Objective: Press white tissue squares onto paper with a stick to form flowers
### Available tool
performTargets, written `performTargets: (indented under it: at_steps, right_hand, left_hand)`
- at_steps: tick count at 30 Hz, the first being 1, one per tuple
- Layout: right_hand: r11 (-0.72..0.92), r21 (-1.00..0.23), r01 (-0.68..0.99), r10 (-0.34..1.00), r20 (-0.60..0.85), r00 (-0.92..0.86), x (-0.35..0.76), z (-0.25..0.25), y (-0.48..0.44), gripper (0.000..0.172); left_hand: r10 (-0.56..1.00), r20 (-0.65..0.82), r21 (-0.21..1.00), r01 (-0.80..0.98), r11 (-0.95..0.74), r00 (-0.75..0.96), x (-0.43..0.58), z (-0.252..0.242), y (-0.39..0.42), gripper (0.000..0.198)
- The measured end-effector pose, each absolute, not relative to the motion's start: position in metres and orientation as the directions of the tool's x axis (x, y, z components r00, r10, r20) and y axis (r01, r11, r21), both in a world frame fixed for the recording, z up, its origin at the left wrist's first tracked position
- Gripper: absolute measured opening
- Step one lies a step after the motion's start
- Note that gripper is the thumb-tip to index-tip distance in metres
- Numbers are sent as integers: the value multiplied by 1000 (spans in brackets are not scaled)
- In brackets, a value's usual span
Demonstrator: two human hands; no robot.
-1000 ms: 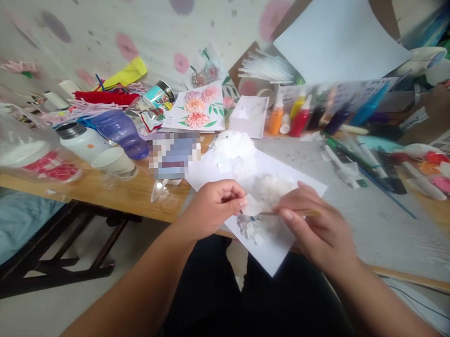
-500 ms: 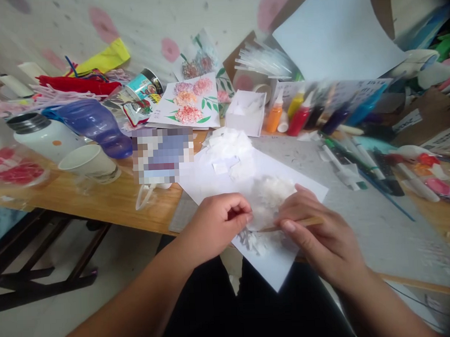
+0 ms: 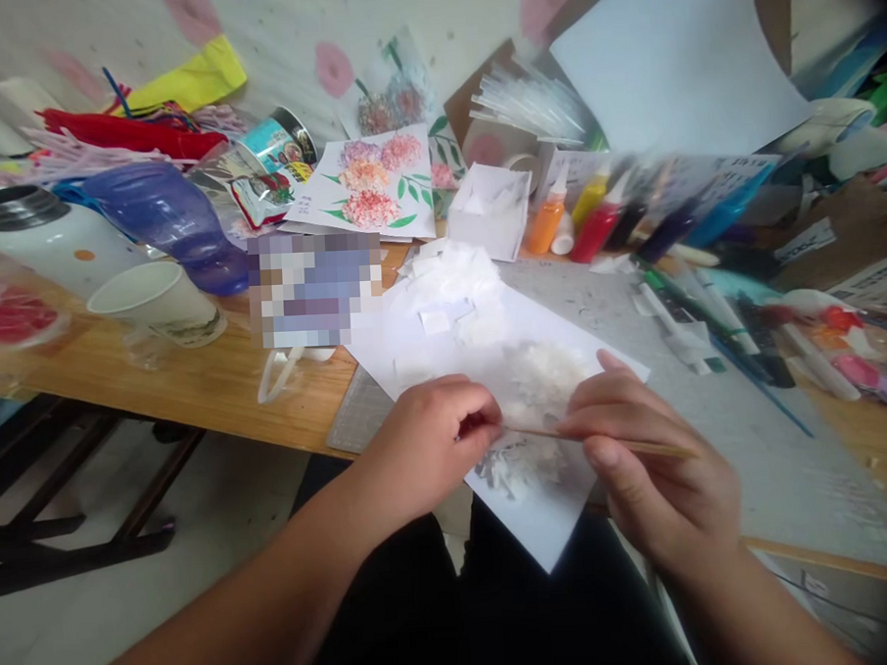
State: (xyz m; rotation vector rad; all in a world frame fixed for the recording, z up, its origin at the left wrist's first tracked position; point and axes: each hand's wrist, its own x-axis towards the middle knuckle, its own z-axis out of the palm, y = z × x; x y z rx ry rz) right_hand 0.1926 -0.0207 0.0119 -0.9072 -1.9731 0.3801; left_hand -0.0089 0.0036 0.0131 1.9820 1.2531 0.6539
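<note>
My left hand [image 3: 432,449] is closed in a fist over the white sheet of paper [image 3: 532,338], its fingers curled around something small at the tip of a thin wooden stick [image 3: 640,446]. My right hand [image 3: 659,465] pinches that stick, which lies level and points left into the left fist. Under both hands the sheet carries clumps of crumpled white tissue [image 3: 538,382]. A loose heap of white tissue squares [image 3: 448,273] lies at the sheet's far end.
Paint bottles [image 3: 593,223], markers and brushes [image 3: 699,311] crowd the right. A white paper box [image 3: 492,223], a flower picture [image 3: 367,184], a paper cup [image 3: 159,304], a white flask [image 3: 50,247] and a purple bottle [image 3: 166,217] stand at the left and back. The wooden table edge [image 3: 197,402] runs under my left arm.
My left hand held a small white tissue piece in its fingertips; now it has closed over the stick's tip. The right hand drew back to the right along the stick. The view shifted down-left.
</note>
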Motion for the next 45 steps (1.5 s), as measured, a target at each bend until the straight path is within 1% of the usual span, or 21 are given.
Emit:
performTargets:
  at_steps: [7,11,16,19,22,25,28,33,36,38,41,42,45]
  right_hand:
    - [672,-546,501,737,561,-377,187,11,-18,10]
    - [675,-512,532,734,542,-409,184,11,-17,10]
    - [691,-458,559,719,517,-466,181,10,-18,10]
    - [693,-441,571,715,527,-460,180,10,-18,10]
    - [700,-472,537,710,542,-450,183,11,-19,10]
    - [686,-558,468,725,580,-371,188,12,-20,16]
    - [671,-582,459,734,608,-301,190,11,-19,16]
    - [684,-569,458,728,578,-369,187,10,-19,12]
    - [694,-568,442,720,571,-395,186,11,-20,12]
    - [697,-566,440,717,571,-401,186,10,-21,12]
    - [712,-545,442,700,599,-389,185,7,-22,13]
    - [717,-539,441,694,612,-380,185,6,-22,14]
    - [730,-534,427,679,642,-357,185,6,-23,14]
  left_hand:
    - [909,66,740,590,-321,411,-8,14,2,15]
    - [903,71,719,606,-341,423,-8,14,1,15]
    - [915,74,709,624,-328,396,-15,13,3,14]
    - [897,91,712,601,-363,434,-19,12,2,16]
    - [859,120,680,589,-436,498,-21,9,0,20]
    - [833,159,656,574,-490,530,-23,7,-2,16]
    - [821,182,657,554,-512,542,-25,6,-4,14]
    - [827,183,675,543,-499,532,-30,8,-9,15]
    - [873,184,686,577,-443,452,-36,14,-5,16]
    - [916,227,636,663,-396,330,-41,19,6,15]
    - [946,275,478,829,-290,172,-45,29,36,12]
    - [957,240,411,875,-255,166,-44,31,48,13]
    - [962,226,304,928,-217,152,-39,35,86,23]
